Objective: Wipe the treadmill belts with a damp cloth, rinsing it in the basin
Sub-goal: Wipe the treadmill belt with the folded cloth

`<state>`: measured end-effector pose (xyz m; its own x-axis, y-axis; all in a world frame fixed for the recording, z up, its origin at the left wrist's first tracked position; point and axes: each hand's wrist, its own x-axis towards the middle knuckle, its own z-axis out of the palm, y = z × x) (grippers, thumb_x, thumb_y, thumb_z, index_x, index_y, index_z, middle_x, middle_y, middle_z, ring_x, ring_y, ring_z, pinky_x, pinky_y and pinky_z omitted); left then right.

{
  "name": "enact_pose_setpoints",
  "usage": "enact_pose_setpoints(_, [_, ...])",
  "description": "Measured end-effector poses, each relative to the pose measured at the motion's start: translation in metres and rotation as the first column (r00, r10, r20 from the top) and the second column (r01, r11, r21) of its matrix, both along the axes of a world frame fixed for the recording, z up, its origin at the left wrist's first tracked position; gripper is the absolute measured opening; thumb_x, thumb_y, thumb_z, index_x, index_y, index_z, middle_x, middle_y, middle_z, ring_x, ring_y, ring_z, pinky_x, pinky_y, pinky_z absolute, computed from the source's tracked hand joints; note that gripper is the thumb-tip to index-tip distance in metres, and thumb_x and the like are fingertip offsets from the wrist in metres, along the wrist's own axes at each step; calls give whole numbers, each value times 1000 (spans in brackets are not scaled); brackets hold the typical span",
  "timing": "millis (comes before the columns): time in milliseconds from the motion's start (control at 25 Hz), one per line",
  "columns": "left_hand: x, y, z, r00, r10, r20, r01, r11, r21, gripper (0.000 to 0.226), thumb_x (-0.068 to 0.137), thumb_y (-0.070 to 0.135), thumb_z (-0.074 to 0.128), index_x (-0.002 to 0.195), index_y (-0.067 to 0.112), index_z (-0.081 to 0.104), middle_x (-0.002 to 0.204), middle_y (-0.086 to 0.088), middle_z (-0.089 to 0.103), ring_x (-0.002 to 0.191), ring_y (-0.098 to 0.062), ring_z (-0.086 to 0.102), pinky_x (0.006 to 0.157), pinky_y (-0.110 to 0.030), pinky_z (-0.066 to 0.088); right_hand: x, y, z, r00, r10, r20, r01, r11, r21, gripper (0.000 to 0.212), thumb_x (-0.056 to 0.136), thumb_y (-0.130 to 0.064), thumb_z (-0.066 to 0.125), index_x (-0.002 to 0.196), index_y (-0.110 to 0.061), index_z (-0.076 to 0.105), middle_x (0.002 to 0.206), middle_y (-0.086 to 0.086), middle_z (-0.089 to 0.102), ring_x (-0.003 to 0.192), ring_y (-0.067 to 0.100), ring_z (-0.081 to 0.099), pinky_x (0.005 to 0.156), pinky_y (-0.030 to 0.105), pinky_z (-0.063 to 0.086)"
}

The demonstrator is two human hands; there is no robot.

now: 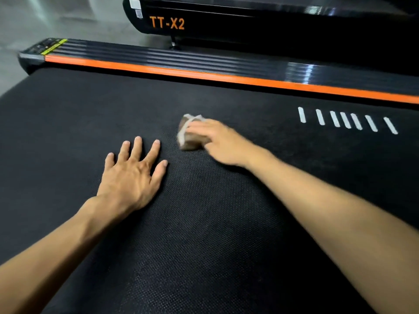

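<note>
Cloth, brown with a pale edge and folded small, lies on the black treadmill belt, about in the middle and a bit toward the far edge. The right hand lies on top of it with fingers laid over it; it looks blurry, so whether they curl around the cloth cannot be told. The left hand rests flat on the belt just beside the cloth, fingers spread. White stripes mark the belt near the far right edge. An orange side rail runs along the far edge. Behind it stands another treadmill marked TT-X2.
</note>
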<state>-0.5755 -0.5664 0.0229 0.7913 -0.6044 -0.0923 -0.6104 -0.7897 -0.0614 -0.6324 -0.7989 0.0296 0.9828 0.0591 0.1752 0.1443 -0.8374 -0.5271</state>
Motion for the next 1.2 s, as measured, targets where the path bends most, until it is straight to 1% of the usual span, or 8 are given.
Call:
enact_pose_setpoints(120, [-2,1,-4,1000,7,-4,-7,1000,-19,79,82,64,-13,154,34,-3,163,-7,4,149,-29,4,118,-49,13,-30,-102,8,938,-347,8,347,938,21,63,64,14,40,111,-17,69,123,3,65,121,18,53,108,12,29])
enact_pose_setpoints(240, [-3,-1,-6,1000,14,8,-14,999,-47,80,81,63,-15,154,34,-2,163,-7,5,150,-29,4,117,-50,13,-46,-161,11,572,-810,-130,808,583,-80,45,84,-3,44,115,-25,68,129,6,62,123,31,52,104,28,39])
enact_pose_setpoints(320, [-4,-1,-7,1000,15,10,-15,998,-62,81,81,64,-14,155,33,1,163,-8,7,149,-30,5,117,-51,14,-16,-143,11,376,-910,-175,893,406,-192,33,93,-20,50,122,-21,65,136,10,54,128,34,47,102,37,43])
enact_pose_setpoints(560, [-2,-2,-5,1000,2,23,-1,998,-63,81,83,64,-11,155,32,6,162,-10,11,149,-32,10,115,-52,17,77,0,9,830,-545,-115,537,838,-98,48,88,-10,48,132,-27,57,144,6,46,134,29,40,110,35,35])
enact_pose_setpoints(680, [-2,-1,-4,1000,-5,28,7,998,-59,80,83,63,-11,155,32,4,162,-10,10,149,-32,10,116,-51,17,55,8,5,959,-271,-85,265,961,-73,61,82,-1,44,136,-29,54,147,-3,47,137,20,34,113,29,25])
enact_pose_setpoints(800, [-1,0,-5,1000,-2,29,3,999,-40,80,83,64,-12,155,33,2,162,-9,9,149,-31,9,116,-51,17,20,-68,-3,955,-297,-18,294,952,-89,64,68,-7,39,123,-27,63,137,-3,58,131,24,46,115,37,31])
enact_pose_setpoints(1000, [-3,-1,-3,999,14,36,-13,1000,-19,71,90,61,-9,155,33,1,162,-8,7,149,-31,8,116,-50,17,-37,-119,3,597,-793,-119,779,609,-150,56,76,-10,41,125,-28,60,135,9,56,127,33,47,108,37,38])
enact_pose_setpoints(1200, [-5,-3,3,999,31,-12,-31,1000,-4,65,95,58,3,155,34,1,163,-8,6,149,-31,5,116,-51,13,-33,28,0,949,-309,-70,307,951,-32,59,65,-8,39,117,-18,66,125,6,62,118,33,51,104,38,42])
